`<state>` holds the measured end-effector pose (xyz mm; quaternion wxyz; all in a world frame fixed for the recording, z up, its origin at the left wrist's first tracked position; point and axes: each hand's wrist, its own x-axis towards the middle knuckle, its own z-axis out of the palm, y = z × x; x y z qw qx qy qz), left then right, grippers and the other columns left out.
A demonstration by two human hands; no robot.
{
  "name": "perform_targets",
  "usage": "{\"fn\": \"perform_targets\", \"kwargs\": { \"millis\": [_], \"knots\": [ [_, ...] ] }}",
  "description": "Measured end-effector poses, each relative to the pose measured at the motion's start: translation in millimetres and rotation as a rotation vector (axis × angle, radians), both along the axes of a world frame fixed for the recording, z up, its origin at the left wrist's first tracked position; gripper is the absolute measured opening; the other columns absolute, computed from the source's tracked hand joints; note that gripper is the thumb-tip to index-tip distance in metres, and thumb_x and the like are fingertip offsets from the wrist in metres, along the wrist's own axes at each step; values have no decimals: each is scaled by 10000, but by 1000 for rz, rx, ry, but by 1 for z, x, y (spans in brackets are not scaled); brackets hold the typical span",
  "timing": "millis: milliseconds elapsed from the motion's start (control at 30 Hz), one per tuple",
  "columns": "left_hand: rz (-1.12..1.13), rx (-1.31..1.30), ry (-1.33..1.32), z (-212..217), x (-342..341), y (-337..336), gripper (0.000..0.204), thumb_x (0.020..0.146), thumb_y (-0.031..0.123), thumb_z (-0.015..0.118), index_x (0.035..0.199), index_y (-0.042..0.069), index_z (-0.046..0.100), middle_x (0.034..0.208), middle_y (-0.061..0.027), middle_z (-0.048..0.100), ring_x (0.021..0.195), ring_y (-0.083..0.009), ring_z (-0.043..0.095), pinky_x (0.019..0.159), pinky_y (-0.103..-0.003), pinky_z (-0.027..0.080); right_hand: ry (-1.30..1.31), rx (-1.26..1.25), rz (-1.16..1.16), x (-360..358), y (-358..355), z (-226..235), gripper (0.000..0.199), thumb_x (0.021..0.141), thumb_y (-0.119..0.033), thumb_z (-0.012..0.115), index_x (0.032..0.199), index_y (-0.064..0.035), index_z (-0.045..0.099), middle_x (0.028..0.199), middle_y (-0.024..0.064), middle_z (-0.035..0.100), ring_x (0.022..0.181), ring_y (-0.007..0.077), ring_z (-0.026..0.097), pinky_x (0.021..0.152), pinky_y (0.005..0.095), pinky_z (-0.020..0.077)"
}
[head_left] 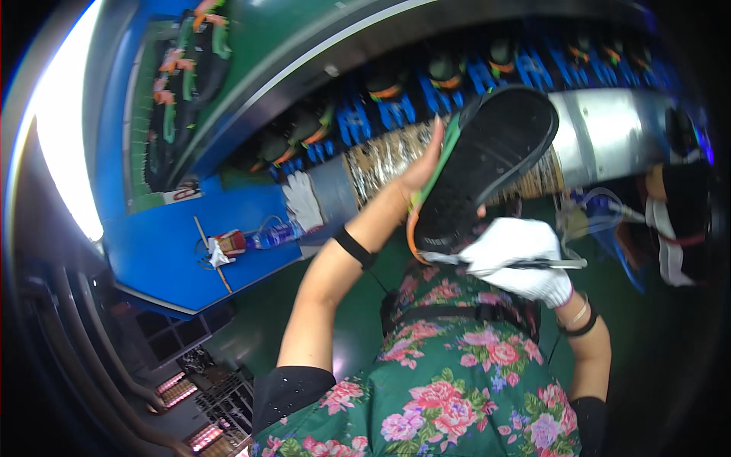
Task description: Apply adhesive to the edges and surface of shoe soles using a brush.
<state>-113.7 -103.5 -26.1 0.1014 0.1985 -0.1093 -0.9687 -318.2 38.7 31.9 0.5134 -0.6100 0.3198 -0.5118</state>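
Note:
A shoe point(491, 148) is held up with its black sole toward me. Green and orange upper shows along its left edge. My bare left hand point(421, 171) grips it from behind and the left side; a thumb or finger lies along the green edge, and the rest is mostly hidden by the sole. My right hand point(514, 251), in a white glove, is closed around a slim brush point(552, 264) with a thin, pale handle. The brush's whitish tip meets or nearly meets the orange edge at the shoe's lower end; the exact contact is unclear.
Shoes on blue holders point(396, 110) line a rack along the far side. A blue table point(164, 259) at left bears a white glove point(302, 199), a bottle point(276, 235) and a small red container point(232, 242). A silvery metal cover point(609, 129) lies at right, near hoses point(601, 206).

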Motion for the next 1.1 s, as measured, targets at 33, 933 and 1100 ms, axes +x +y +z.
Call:
{"fn": "perform_targets", "kwargs": {
  "millis": [33, 933, 1100],
  "knots": [
    [22, -3, 78, 0, -1, 4, 951, 961, 833, 318, 1496, 72, 520, 1210, -238, 714, 891, -425, 764, 806, -533, 654, -15, 55, -107, -3, 3, 3, 90, 814, -60, 829, 904, -61, 823, 970, 110, 808, 858, 256, 767, 794, 357, 600],
    [487, 167, 350, -15, 13, 79, 934, 838, 509, 584, 1578, -26, 386, 1549, -300, 481, 1319, -478, 589, 1104, -596, 510, 374, -333, -531, -9, -16, 39, 258, 783, -8, 821, 1038, -38, 808, 1033, 132, 798, 843, 269, 744, 743, 362, 588],
    [457, -3, 211, 29, -30, 84, 1120, 838, 717, 641, 1672, 97, 223, 1694, -239, 272, 1524, -458, 347, 1233, -639, 324, 459, -431, -500, -18, -21, 56, 306, 771, -26, 813, 1074, -65, 811, 1072, 117, 797, 885, 271, 752, 775, 362, 592]
  ]
}}
